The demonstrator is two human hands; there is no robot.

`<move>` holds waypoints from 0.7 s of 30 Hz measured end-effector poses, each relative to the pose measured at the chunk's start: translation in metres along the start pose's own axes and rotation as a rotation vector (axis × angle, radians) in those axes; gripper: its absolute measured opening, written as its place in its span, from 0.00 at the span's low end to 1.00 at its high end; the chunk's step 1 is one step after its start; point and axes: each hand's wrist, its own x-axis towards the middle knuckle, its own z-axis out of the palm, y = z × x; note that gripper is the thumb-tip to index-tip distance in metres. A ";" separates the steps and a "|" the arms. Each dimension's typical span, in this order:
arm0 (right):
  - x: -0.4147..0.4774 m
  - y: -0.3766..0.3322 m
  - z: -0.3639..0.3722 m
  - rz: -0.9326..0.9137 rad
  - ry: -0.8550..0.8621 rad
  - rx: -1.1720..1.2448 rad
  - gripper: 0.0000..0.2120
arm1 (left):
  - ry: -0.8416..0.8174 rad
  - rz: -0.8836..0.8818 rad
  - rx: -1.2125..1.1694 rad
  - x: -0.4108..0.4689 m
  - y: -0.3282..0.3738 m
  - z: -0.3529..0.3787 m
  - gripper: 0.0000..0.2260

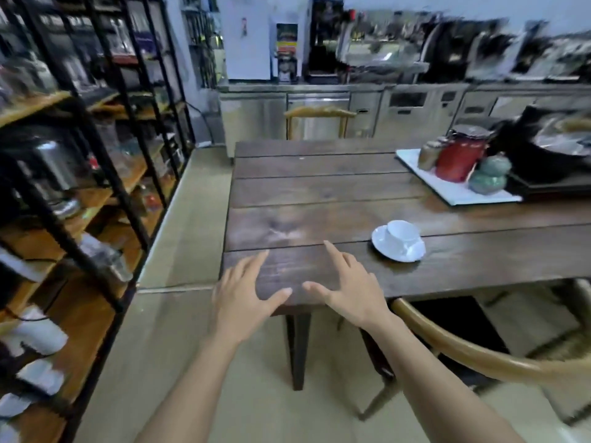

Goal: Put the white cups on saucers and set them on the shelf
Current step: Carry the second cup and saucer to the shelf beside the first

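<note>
A white cup [403, 232] stands on a white saucer [383, 243] on the dark wooden table [319, 193], right of centre near the front edge. My left hand [244, 292] and my right hand [350, 284] hover over the table's near left corner, palms down, fingers spread, holding nothing. The right hand is a short way left of the saucer, not touching it. A black-framed shelf [80, 203] with wooden boards runs along the left side. Blurred white pieces [35, 337] lie on its lower boards; I cannot tell what they are.
A white tray [447, 190] at the table's far right carries a red jar [459, 158], a green pot [489, 175] and small jars. Dark cookware [556, 148] sits beyond it. A wooden chair [473, 356] stands at the near right, another [319, 113] at the far end.
</note>
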 end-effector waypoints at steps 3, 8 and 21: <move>0.021 0.042 -0.021 0.068 0.036 0.032 0.41 | -0.044 0.057 0.010 0.037 0.032 0.029 0.40; 0.051 0.098 -0.038 0.200 0.091 0.027 0.41 | -0.150 0.149 -0.002 0.093 0.065 0.074 0.34; 0.124 0.204 -0.080 0.572 0.164 0.012 0.38 | -0.394 0.294 0.023 0.220 0.138 0.167 0.33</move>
